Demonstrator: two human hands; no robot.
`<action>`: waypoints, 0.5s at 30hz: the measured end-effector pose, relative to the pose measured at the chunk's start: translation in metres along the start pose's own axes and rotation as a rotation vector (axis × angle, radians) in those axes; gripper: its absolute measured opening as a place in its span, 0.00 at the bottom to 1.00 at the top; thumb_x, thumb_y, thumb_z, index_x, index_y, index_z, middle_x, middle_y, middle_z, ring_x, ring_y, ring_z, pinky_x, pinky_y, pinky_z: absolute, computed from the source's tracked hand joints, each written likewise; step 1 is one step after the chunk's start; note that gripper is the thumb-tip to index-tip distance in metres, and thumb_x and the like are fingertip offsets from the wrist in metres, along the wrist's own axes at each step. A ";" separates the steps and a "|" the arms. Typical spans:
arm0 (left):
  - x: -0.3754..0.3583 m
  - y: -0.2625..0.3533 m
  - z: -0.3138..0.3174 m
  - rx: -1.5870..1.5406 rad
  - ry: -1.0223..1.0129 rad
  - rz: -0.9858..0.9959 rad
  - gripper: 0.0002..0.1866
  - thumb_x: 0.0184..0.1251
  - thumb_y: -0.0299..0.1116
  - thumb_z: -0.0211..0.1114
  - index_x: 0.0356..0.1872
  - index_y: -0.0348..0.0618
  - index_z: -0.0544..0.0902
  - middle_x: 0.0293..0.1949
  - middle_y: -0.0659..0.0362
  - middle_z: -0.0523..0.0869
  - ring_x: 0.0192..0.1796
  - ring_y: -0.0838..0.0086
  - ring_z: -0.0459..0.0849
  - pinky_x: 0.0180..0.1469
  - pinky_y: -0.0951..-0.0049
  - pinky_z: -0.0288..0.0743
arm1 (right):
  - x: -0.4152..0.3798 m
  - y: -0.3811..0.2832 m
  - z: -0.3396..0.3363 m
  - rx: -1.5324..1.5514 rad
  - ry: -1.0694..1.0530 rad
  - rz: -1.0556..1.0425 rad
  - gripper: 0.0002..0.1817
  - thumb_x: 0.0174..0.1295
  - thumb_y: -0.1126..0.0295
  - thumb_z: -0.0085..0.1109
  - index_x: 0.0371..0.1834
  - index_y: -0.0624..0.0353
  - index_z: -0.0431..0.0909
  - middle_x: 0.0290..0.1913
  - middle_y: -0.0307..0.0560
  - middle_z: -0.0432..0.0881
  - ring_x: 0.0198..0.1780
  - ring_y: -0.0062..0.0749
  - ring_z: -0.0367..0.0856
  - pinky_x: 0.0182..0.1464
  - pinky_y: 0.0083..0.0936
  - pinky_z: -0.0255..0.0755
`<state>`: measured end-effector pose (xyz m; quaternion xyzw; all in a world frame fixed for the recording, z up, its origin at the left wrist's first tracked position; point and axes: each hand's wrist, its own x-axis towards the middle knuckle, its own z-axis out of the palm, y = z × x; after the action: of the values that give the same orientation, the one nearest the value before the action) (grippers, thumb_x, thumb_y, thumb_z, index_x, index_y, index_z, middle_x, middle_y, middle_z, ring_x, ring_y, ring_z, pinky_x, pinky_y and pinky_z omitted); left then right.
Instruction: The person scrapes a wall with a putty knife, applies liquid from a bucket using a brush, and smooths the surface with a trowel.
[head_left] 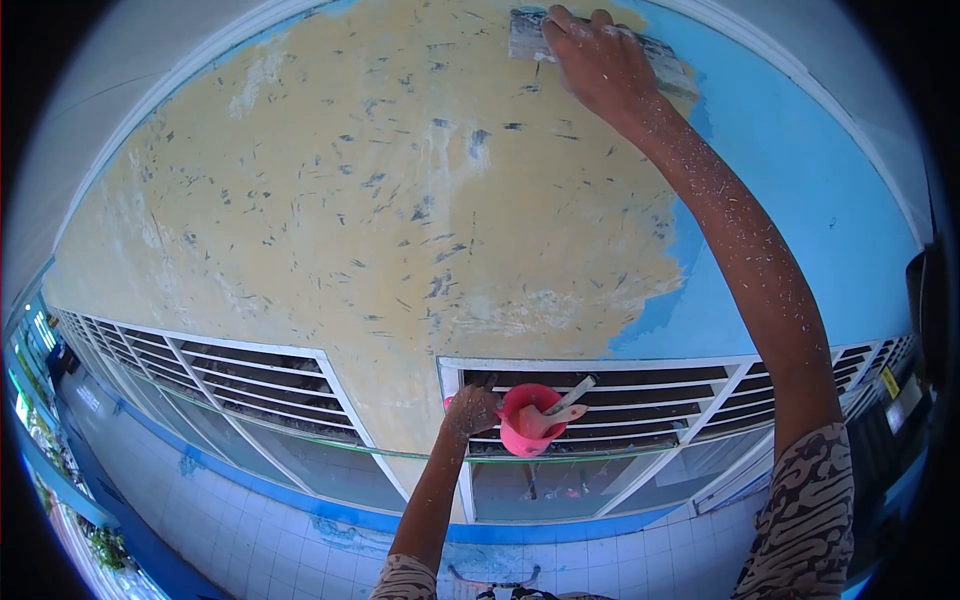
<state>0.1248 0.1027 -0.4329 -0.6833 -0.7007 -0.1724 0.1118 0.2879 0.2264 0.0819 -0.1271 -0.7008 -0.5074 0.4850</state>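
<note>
High on the wall, my right hand (605,65) is closed round a wide, flat scraper (527,35) smeared grey and white. The scraper lies against the wall where bare tan surface (330,200) meets blue paint (780,220). My left hand (474,408) is at the window opening, fingers closed round the handle of a pink dipper (527,440). A bit of pink handle shows on the far side of that hand. Inside the dipper stand tools with pale handles (572,392), their lower ends hidden. White flecks cover my right forearm.
Below the wall are windows with white horizontal bars (630,385) and glass panes. A second barred window (260,385) is at the left. Under me lies a tiled floor (280,545). Plants (108,548) stand beyond a blue ledge at the lower left.
</note>
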 end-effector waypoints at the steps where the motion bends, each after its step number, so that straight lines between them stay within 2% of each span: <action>1: -0.001 0.006 0.001 -0.006 -0.005 0.003 0.15 0.45 0.38 0.75 0.37 0.49 0.91 0.67 0.38 0.77 0.67 0.49 0.79 0.63 0.56 0.79 | -0.004 -0.001 0.000 -0.001 -0.009 -0.001 0.18 0.68 0.67 0.54 0.56 0.65 0.83 0.68 0.54 0.77 0.63 0.54 0.79 0.59 0.49 0.77; 3: -0.001 0.002 0.000 -0.012 -0.023 -0.031 0.14 0.46 0.38 0.74 0.37 0.50 0.92 0.67 0.38 0.78 0.66 0.48 0.80 0.62 0.55 0.80 | -0.006 -0.006 0.005 -0.074 0.061 0.004 0.22 0.60 0.76 0.62 0.60 0.61 0.78 0.63 0.40 0.77 0.53 0.48 0.80 0.50 0.44 0.85; 7: -0.002 0.000 0.001 0.010 0.087 0.046 0.13 0.47 0.38 0.74 0.37 0.50 0.92 0.66 0.38 0.79 0.65 0.48 0.81 0.63 0.56 0.80 | -0.004 -0.008 0.004 -0.032 -0.030 0.052 0.22 0.60 0.75 0.62 0.60 0.61 0.78 0.63 0.39 0.77 0.53 0.49 0.81 0.51 0.44 0.85; 12: -0.001 -0.005 0.012 -0.029 0.007 0.007 0.15 0.48 0.40 0.74 0.38 0.50 0.92 0.65 0.38 0.79 0.66 0.48 0.80 0.63 0.55 0.79 | -0.002 -0.011 0.002 -0.067 0.152 0.047 0.18 0.61 0.75 0.60 0.55 0.62 0.79 0.58 0.44 0.77 0.50 0.51 0.82 0.49 0.44 0.85; 15: -0.001 -0.002 0.010 0.045 0.049 0.031 0.15 0.48 0.41 0.74 0.37 0.48 0.91 0.66 0.38 0.79 0.66 0.47 0.80 0.63 0.55 0.79 | -0.001 -0.026 0.001 -0.068 0.063 0.113 0.15 0.61 0.75 0.59 0.52 0.63 0.80 0.54 0.46 0.78 0.48 0.51 0.83 0.44 0.43 0.85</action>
<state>0.1236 0.1059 -0.4430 -0.6868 -0.6908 -0.1716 0.1471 0.2703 0.2156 0.0659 -0.1668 -0.6592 -0.5065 0.5301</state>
